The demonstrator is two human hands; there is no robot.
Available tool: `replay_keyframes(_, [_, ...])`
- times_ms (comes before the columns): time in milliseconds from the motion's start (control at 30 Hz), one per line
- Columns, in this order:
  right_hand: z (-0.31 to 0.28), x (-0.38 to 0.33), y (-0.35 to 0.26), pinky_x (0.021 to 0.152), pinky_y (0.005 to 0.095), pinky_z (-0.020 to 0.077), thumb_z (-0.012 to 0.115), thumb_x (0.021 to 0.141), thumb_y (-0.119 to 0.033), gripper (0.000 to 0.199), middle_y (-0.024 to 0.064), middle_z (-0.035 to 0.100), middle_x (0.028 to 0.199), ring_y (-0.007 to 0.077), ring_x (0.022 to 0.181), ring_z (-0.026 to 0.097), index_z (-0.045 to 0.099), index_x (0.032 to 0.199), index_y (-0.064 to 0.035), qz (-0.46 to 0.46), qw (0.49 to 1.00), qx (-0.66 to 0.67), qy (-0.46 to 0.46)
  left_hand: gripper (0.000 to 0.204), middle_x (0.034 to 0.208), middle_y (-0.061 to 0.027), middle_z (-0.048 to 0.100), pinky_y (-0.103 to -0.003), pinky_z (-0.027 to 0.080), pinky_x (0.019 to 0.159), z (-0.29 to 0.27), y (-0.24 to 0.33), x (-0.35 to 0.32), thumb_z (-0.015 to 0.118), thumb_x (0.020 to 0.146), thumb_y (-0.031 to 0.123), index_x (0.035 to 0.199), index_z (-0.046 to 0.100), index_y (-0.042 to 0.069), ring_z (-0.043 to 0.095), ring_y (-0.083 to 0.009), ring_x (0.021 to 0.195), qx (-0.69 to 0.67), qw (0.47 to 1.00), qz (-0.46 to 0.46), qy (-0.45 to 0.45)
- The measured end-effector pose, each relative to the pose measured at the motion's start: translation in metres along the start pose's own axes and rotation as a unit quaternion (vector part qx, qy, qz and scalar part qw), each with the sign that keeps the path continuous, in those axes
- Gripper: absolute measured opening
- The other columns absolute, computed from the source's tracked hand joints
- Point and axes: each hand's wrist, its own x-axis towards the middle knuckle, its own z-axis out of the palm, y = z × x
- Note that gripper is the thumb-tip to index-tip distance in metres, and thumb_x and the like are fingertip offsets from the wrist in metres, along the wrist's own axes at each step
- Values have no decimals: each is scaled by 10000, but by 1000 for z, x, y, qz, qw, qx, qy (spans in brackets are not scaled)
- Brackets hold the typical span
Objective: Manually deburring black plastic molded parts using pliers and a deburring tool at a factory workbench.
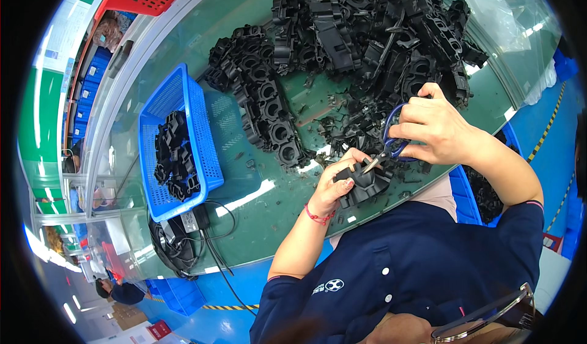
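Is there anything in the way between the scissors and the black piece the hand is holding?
Nothing visible is. The right hand holds the blue-handled scissors, and their tip already reaches the black plastic part gripped in the left hand. The pile of black parts lies farther back on the green table.

There is just one view, and it comes from a camera on the person's head. It looks down and a bit forward over the person's own chest and dark blue shirt [397, 270]. The arms come up from the bottom of the picture, and the left hand [335, 184] and right hand [431, 127] sit close to the lens, near the middle. The green table [257, 203] fills most of the picture beyond them. The lens is very wide, so the picture is round with black corners, and the table's edge bends near the rim. At the far left a strip of the room shows, small and curved.
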Motion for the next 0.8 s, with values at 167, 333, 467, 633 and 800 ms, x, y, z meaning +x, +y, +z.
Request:
replay_keyframes(167, [1, 2, -2, 794, 379, 338, 748, 646, -257, 317, -11, 483, 750, 169, 720, 514, 622, 913, -142, -22, 999, -27, 1, 696, 1033, -173, 543, -338, 417, 890, -3, -3, 0, 576, 766, 504, 1036, 582, -137, 516, -229, 992, 18, 1000, 5, -3])
replay_keyframes(333, [4, 1, -2, 787, 382, 339, 743, 645, -260, 317, -11, 470, 737, 168, 712, 511, 617, 908, -137, -31, 999, -33, 14, 694, 1028, -169, 547, -343, 416, 892, -5, -4, 0, 573, 768, 501, 1047, 584, -134, 506, -231, 1005, 28, 1000, 4, -10])
replay_keyframes(467, [5, 2, -3, 778, 383, 341, 736, 643, -267, 319, -13, 464, 731, 164, 705, 508, 615, 907, -133, -41, 998, -41, 18, 686, 1027, -170, 548, -346, 416, 892, -5, -4, 0, 570, 770, 498, 1045, 587, -130, 501, -232, 1008, 32, 999, 11, -13])
replay_keyframes(633, [8, 1, -1, 769, 380, 345, 725, 648, -267, 310, -16, 463, 728, 160, 699, 508, 616, 906, -135, -52, 997, -51, 21, 657, 1029, -179, 551, -350, 418, 897, -4, -5, 0, 574, 775, 486, 1018, 592, -124, 506, -234, 1007, 18, 1000, 3, -8])
replay_keyframes(800, [13, 0, 2, 762, 373, 344, 725, 656, -261, 298, -13, 465, 724, 161, 687, 503, 613, 901, -133, -59, 997, -40, 41, 641, 1034, -182, 550, -349, 425, 893, -4, -8, -1, 582, 776, 478, 1002, 590, -121, 514, -237, 1005, 0, 1000, 1, -5])
